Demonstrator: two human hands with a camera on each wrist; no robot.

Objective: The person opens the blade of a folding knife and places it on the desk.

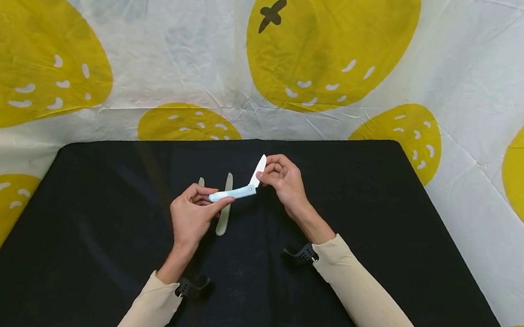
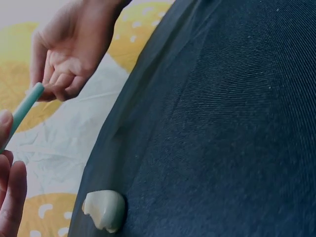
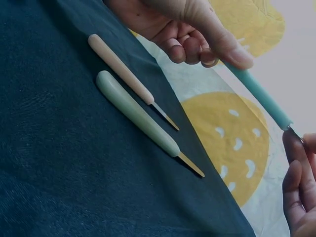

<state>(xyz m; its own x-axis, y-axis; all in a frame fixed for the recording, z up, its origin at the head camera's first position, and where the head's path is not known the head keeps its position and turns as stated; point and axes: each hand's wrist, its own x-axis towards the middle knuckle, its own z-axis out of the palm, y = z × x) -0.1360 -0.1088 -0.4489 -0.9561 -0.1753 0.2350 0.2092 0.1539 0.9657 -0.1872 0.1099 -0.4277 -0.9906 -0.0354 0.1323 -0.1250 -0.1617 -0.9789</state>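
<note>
A folding knife (image 1: 238,192) with a light blue handle is held above the black table, its blade (image 1: 257,172) swung out at an angle to the handle. My left hand (image 1: 190,215) grips the handle end between thumb and fingers. At the other end, my right hand (image 1: 289,184) pinches the blade between thumb and fingertips. Below, a knife with a pale green handle (image 3: 138,116) lies on the cloth, and beside it a knife with a beige-pink handle (image 3: 121,68). The left hand hides most of the beige-pink one in the head view.
Black cloth covers the table (image 1: 108,241). Behind it hangs a white sheet (image 1: 175,45) with large yellow fruit shapes. A dark strap sits at each wrist, near the beige sleeves (image 1: 137,323).
</note>
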